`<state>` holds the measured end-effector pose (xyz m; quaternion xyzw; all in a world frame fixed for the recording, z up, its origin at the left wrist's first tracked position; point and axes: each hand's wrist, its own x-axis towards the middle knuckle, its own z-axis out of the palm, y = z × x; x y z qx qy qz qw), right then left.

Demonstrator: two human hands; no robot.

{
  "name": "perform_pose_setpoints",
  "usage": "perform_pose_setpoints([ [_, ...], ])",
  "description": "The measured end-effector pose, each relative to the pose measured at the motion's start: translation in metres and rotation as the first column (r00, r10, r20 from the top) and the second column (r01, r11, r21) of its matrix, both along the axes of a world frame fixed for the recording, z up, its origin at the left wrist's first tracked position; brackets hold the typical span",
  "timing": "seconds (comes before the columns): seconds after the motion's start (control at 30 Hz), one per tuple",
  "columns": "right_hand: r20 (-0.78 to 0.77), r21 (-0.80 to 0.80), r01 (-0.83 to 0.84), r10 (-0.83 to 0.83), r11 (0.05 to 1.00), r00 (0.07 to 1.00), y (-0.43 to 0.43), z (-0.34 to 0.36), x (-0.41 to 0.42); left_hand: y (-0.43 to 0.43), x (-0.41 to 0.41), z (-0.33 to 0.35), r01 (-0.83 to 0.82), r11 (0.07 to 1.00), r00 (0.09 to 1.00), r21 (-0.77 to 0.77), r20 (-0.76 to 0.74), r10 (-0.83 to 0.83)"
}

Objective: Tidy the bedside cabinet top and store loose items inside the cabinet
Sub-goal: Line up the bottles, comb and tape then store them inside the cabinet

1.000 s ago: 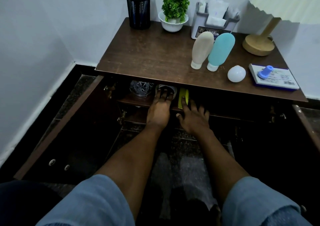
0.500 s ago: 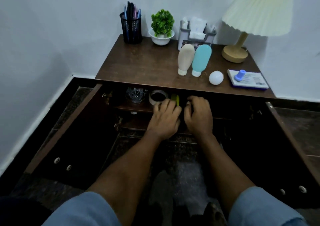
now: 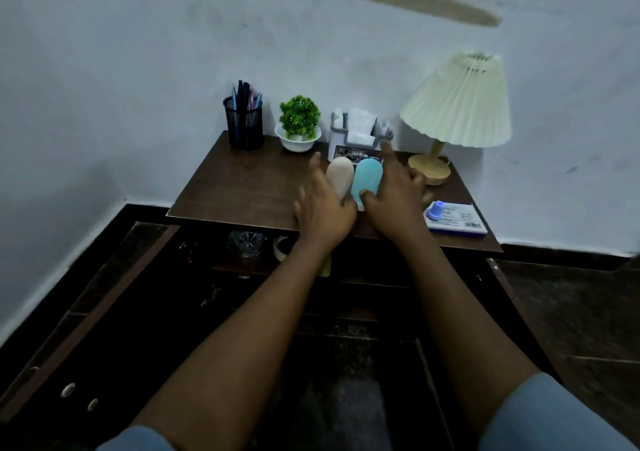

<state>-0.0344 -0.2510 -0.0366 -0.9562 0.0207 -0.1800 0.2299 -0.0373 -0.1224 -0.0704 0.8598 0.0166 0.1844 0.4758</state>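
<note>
A beige squeeze bottle (image 3: 340, 176) and a teal squeeze bottle (image 3: 367, 177) stand upright side by side on the brown cabinet top (image 3: 242, 187). My left hand (image 3: 323, 208) is spread open against the beige bottle's lower left side. My right hand (image 3: 394, 194) is spread open around the teal bottle, with the thumb on its front. Neither bottle is lifted. A white ball seen earlier is hidden behind my right hand. On the inner shelf sit a glass piece (image 3: 246, 241), a tape roll (image 3: 282, 244) and a yellow-green item (image 3: 325, 267).
At the back stand a black pen holder (image 3: 244, 126), a potted plant (image 3: 299, 123), a grey organiser (image 3: 356, 133) and a pleated lamp (image 3: 455, 104). A blue-edged box with a blue cap (image 3: 453, 220) lies at the right. Both cabinet doors (image 3: 86, 312) hang open.
Both hands have come out of the cabinet shelf and risen to the two bottles on top. The view has tilted up and back.
</note>
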Motion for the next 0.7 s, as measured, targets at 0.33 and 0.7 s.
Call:
perform_pose_setpoints([
  [0.33, 0.345, 0.316, -0.039, -0.076, 0.948, 0.936, 0.013, -0.009, -0.013, 0.012, -0.007, -0.011, -0.017, 0.963, 0.973, -0.269, 0.218, 0.078],
  [0.7, 0.066, 0.016, -0.244, 0.242, 0.970, 0.968, -0.025, -0.125, -0.121, 0.054, -0.103, -0.125, 0.139, 0.924, 0.962, 0.356, 0.174, -0.212],
])
